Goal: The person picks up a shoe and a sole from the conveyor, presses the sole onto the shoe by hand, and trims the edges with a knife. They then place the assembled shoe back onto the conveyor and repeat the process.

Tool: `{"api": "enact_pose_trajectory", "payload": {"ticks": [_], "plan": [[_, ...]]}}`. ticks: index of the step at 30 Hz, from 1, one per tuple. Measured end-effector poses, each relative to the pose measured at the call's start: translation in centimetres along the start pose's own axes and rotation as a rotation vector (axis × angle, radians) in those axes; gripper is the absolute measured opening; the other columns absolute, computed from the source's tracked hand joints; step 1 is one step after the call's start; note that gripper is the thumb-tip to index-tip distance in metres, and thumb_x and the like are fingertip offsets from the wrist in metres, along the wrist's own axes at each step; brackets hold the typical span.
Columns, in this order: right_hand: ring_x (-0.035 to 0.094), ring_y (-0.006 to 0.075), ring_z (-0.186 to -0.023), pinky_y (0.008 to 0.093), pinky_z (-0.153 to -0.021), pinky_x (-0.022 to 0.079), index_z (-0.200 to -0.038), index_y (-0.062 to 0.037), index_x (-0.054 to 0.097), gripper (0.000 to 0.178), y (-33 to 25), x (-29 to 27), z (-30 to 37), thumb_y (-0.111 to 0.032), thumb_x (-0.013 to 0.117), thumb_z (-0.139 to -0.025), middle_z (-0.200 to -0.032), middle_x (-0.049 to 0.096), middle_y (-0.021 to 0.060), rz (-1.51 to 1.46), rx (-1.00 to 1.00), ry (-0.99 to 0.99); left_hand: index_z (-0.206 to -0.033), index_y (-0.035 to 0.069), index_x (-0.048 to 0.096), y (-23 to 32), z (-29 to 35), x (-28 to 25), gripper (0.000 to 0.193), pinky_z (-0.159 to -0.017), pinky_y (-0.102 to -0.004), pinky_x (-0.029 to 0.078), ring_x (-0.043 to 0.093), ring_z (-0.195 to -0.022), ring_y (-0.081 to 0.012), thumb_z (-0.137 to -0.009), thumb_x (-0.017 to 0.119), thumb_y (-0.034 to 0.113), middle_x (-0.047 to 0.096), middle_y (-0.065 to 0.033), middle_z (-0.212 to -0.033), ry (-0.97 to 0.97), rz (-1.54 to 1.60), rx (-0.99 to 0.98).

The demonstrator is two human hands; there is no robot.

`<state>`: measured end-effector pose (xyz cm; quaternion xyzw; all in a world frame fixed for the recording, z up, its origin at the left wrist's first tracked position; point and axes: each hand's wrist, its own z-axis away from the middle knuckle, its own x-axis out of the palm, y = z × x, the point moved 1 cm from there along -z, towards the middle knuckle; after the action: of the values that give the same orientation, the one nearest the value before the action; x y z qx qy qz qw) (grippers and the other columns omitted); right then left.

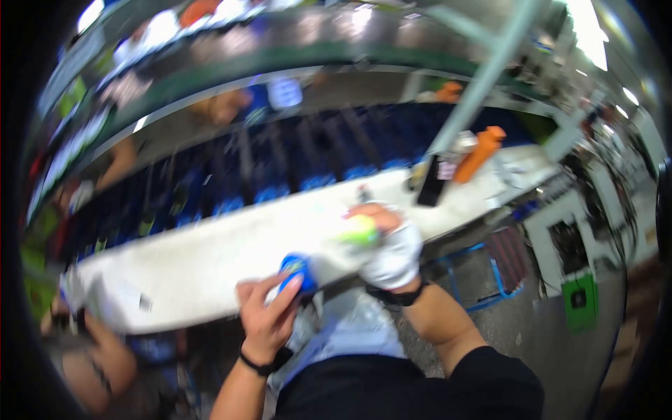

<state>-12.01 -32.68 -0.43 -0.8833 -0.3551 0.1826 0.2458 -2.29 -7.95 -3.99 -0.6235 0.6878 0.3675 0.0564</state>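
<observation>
My left hand (266, 311), with a black band at the wrist, is closed around a small rounded blue object (298, 271) at the near edge of the white worktop (189, 262). My right hand (388, 241) wears a white glove with bare fingertips and hangs over the worktop. Its fingers are wrapped round a yellow-green object (359, 232), smeared by motion, so its kind does not show. The two held things are a short way apart. Just beyond my right hand a small dark item (364, 194) stands on the worktop.
Behind the worktop runs a dark blue slatted conveyor (301, 150). A phone (432, 182) leans near an orange bottle-shaped thing (480, 154) and a slanting post (483, 77). A blue-framed stool (497, 273) stands at right. Other people's arms (105, 350) show at left.
</observation>
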Motion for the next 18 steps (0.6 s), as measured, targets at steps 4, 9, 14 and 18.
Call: {"api": "enact_pose_trajectory", "payload": {"ticks": [4,9,14,18], "plan": [[0.076,0.0194,-0.094,0.035,-0.086,0.061,-0.108,0.0002,0.067,0.041,-2.0,-0.4,6.4,-0.037,0.081,-0.102,-0.105,0.077,0.0147,-0.358,0.628,0.064,-0.131,0.008,0.076,-0.2,-0.6,1.2,0.051,-0.065,-0.0349,0.052,0.066,-0.073,-0.0235,-0.082,0.086,0.001,0.078,-0.012,-0.117,0.051,0.16,-0.157],[0.077,0.0233,-0.103,0.0348,-0.088,0.061,-0.109,-0.0021,0.067,0.034,-2.1,3.1,9.2,-0.032,0.082,-0.101,-0.144,0.067,0.0301,-0.457,0.487,-0.142,-0.108,0.0,0.071,0.5,0.8,0.7,0.019,-0.068,-0.0296,0.061,0.077,-0.079,-0.019,-0.094,0.083,0.008,0.076,-0.0211,-0.131,0.046,0.501,-0.509],[0.079,0.0268,-0.095,0.0342,-0.081,0.062,-0.108,-0.0057,0.066,0.031,-1.2,3.6,10.2,-0.024,0.088,-0.095,-0.149,0.063,0.0323,-0.238,0.397,-0.206,-0.095,0.0,0.067,1.4,0.0,0.2,0.027,-0.079,-0.0322,0.065,0.082,-0.092,-0.0263,-0.092,0.088,0.016,0.074,-0.0263,-0.135,-0.062,0.435,-0.381],[0.08,0.0296,-0.093,0.0348,-0.078,0.063,-0.107,-0.0069,0.064,0.033,-1.0,3.5,9.8,-0.021,0.089,-0.093,-0.145,0.066,0.0317,-0.133,0.3,-0.217,-0.094,0.002,0.066,0.7,0.3,0.2,0.031,-0.072,-0.0318,0.064,0.082,-0.089,-0.0296,-0.09,0.09,0.02,0.076,-0.0246,-0.131,-0.08,0.309,-0.265]]}}
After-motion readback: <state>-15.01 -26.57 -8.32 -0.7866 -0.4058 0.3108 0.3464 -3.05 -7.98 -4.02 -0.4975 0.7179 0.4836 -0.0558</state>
